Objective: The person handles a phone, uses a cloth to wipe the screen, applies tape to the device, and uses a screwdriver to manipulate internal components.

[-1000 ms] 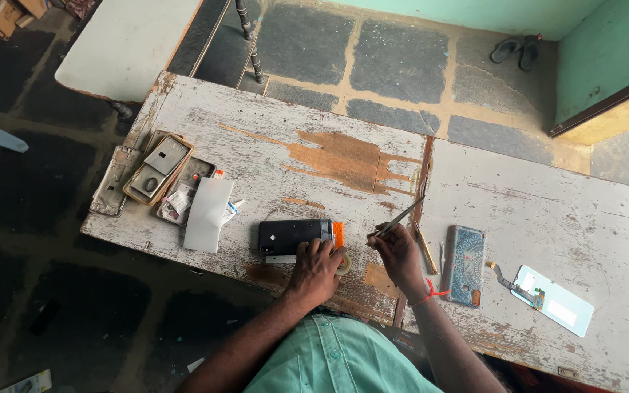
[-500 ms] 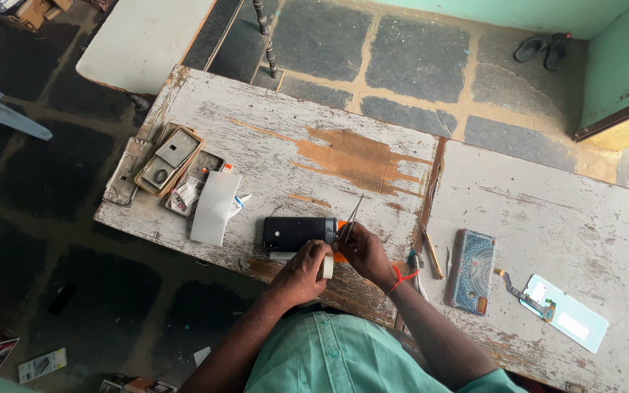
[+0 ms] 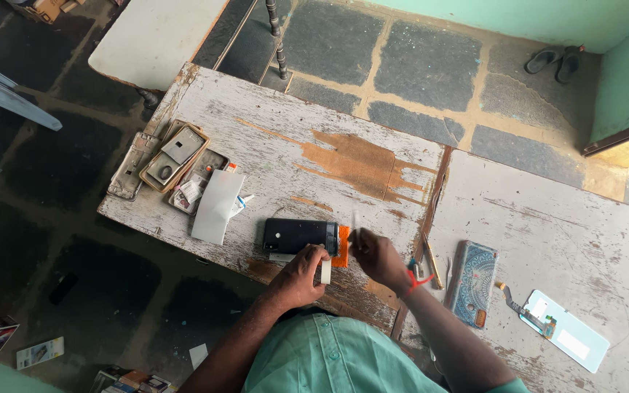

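We look down on the worn, paint-flaked wooden table [image 3: 373, 156], and near its front edge lies our dark, glossy rectangular phone [image 3: 296, 234], an orange piece at its right end. Left hand [image 3: 301, 275] pinches a small white strip [image 3: 325, 271]; right hand [image 3: 377, 256] clamps a thin tool [image 3: 355, 220].

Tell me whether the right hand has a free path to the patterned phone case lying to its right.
Probably yes. The right hand is at the black phone, and the patterned phone case lies flat just beyond that wrist on the table. Only a few thin tools lie between, low enough to pass over.
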